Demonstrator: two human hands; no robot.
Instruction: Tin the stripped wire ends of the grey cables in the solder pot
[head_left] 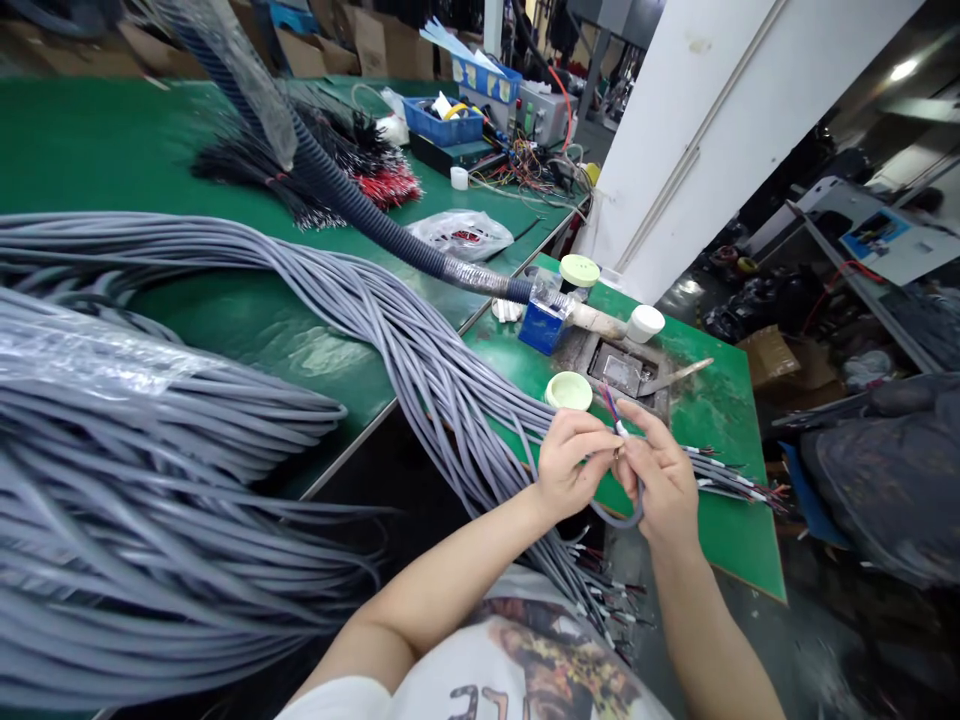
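Head camera looks down on two bare hands meeting a little right of centre in the lower half of the frame: the left hand [571,462] is curled with its fingertips pinched together, and the right hand [664,478] is curled the same way facing it, the two gripping one grey cable [622,520] whose end loops down below the right palm, I judge so that the stripped tip sits up between the thumbs where the person can see it. Thin coloured wires [609,404], red and blue among them, stick up out of that pinch, fanned apart rather than bunched. From the hands a thick bundle of grey cables [420,350] sweeps up and left across the frame, draped over the edge of the green bench [90,150], likely to keep the next ends within reach. More cable ends [739,482] with bared tips lie on the small green board [720,400] just right of the hands. Just above the hands on that board are a pale green lid [568,390], a metal tray [624,370], a white cap [645,322] and a blue block [541,325]. A black corrugated hose [352,195] runs down from the upper left to that block. Black and red wire bundles [337,165] lie at the top centre
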